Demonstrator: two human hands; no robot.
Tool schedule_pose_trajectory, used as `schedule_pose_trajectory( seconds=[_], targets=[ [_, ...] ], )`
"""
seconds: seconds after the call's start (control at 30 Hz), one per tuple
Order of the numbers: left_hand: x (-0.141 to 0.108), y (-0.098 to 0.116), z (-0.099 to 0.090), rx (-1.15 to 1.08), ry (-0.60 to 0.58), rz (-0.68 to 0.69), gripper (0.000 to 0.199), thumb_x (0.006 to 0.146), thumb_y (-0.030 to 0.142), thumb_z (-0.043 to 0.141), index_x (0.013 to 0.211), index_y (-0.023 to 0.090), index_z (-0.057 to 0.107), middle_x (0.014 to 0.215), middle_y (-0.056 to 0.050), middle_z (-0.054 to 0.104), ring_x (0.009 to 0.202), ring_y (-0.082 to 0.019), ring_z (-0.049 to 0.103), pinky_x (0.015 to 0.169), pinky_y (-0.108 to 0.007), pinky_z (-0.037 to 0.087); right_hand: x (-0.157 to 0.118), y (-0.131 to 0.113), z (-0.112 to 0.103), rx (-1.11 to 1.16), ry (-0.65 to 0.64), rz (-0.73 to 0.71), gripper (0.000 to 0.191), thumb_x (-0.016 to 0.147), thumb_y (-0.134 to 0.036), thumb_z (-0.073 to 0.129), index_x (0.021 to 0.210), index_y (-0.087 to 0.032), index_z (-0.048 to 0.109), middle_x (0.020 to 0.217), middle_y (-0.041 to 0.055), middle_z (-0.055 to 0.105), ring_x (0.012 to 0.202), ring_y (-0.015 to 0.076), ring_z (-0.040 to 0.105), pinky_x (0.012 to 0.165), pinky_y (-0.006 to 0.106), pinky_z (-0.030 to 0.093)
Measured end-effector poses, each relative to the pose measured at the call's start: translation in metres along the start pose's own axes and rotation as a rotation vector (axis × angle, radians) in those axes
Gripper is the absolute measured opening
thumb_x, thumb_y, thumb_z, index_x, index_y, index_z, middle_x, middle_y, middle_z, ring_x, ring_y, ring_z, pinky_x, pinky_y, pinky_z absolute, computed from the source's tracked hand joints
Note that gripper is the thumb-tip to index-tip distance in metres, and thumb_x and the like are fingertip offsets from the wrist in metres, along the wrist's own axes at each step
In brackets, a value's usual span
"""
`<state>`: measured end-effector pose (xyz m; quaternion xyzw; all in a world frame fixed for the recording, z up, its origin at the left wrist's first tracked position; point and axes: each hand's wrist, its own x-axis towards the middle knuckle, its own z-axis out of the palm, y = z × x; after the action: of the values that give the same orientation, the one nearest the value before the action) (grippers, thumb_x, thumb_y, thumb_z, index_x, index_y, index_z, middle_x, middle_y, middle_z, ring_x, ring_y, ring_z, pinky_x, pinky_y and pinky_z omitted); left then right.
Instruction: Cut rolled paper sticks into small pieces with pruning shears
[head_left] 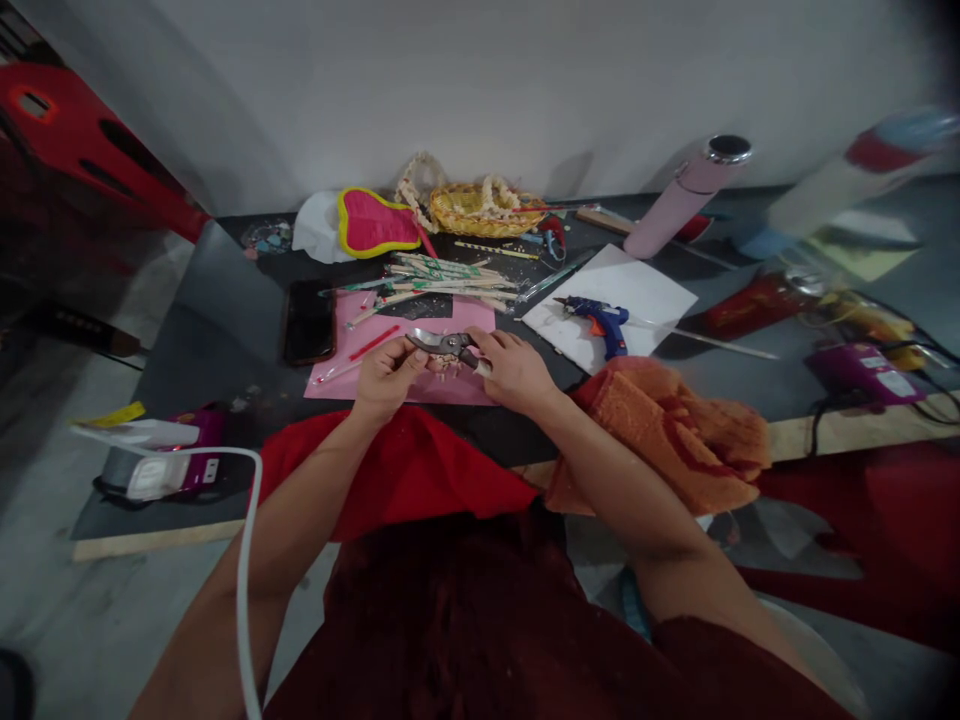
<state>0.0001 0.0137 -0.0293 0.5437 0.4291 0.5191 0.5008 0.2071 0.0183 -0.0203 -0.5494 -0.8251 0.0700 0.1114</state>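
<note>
My right hand (517, 370) is wrapped round the handles of a pair of pruning shears (448, 346), whose blades point left. Close to the blade tip, my left hand (386, 375) is closed in a pinch; what its fingers hold is too small to make out. Below the shears, small pale cut pieces (444, 367) lie over a pink sheet (337, 372). A red pencil-like stick (373, 343) rests on the sheet beside my left hand. Just beyond the hands is a loose pile of wooden sticks (442, 275), some with green and red marks.
A phone (310, 322) lies left of the sheet. At right are a blue glue gun (596, 318) on white board (652, 290), an orange towel (667, 430) and a pink flask (679, 205). A wicker basket (487, 225) stands near the wall. A white cable (247, 540) crosses my left side.
</note>
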Motion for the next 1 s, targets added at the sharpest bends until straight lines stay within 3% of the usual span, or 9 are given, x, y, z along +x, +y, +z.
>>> schedule_pose_trajectory(
  seconds=[0.13,0.23,0.47,0.73,0.9,1.0],
  targets=[
    [-0.0001,-0.0004,0.0011,0.098,0.04,0.028,0.023,0.08,0.037,0.064,0.083,0.015,0.068,0.073,-0.003,0.071,0.062,-0.012,0.058,0.057,-0.021,0.042,0.0011,0.0031,0.0011,-0.003,0.01,0.004,0.057,0.083,-0.024,0.048,0.14,-0.022,0.038,0.123,0.0099,0.057,0.11,0.0276,0.051,0.09,0.038,0.04],
    [0.0006,-0.0039,-0.0011,0.172,0.06,0.049,0.023,0.08,0.037,0.062,0.076,0.015,0.068,0.07,-0.002,0.069,0.063,-0.013,0.058,0.058,-0.023,0.043,0.0012,0.0039,0.0004,-0.028,-0.007,-0.01,0.06,0.084,-0.024,0.047,0.143,-0.022,0.033,0.129,0.011,0.054,0.113,0.0283,0.048,0.09,0.04,0.04],
    [0.0015,-0.0077,-0.0054,0.123,-0.009,0.032,0.022,0.081,0.036,0.061,0.074,0.017,0.069,0.073,-0.004,0.071,0.072,-0.015,0.064,0.07,-0.027,0.049,0.0012,0.0039,-0.0003,-0.042,-0.026,-0.02,0.062,0.085,-0.023,0.045,0.145,-0.022,0.03,0.132,0.0112,0.051,0.115,0.0281,0.047,0.09,0.041,0.039],
    [0.0002,-0.0027,-0.0044,0.076,-0.006,-0.003,0.023,0.081,0.036,0.062,0.073,0.016,0.07,0.065,-0.003,0.069,0.051,-0.009,0.051,0.051,-0.022,0.04,-0.0006,-0.001,-0.0002,-0.041,-0.006,-0.001,0.049,0.091,-0.028,0.042,0.14,-0.024,0.039,0.12,0.0098,0.059,0.107,0.0252,0.053,0.088,0.034,0.039],
    [0.0003,-0.0013,-0.0023,0.081,-0.002,0.013,0.026,0.083,0.036,0.06,0.069,0.015,0.066,0.067,-0.004,0.069,0.049,-0.008,0.047,0.048,-0.02,0.036,-0.0018,-0.0019,0.0011,-0.043,0.002,-0.002,0.049,0.088,-0.023,0.042,0.137,-0.023,0.04,0.116,0.0093,0.06,0.105,0.0247,0.054,0.087,0.033,0.04],
    [0.0006,-0.0009,-0.0007,0.116,0.02,0.029,0.023,0.083,0.035,0.059,0.077,0.015,0.068,0.07,-0.003,0.07,0.051,-0.008,0.048,0.05,-0.02,0.037,-0.0004,-0.0002,0.0021,-0.046,0.005,0.009,0.052,0.087,-0.023,0.044,0.138,-0.023,0.039,0.119,0.0095,0.059,0.108,0.0256,0.052,0.087,0.034,0.04]
  ],
)
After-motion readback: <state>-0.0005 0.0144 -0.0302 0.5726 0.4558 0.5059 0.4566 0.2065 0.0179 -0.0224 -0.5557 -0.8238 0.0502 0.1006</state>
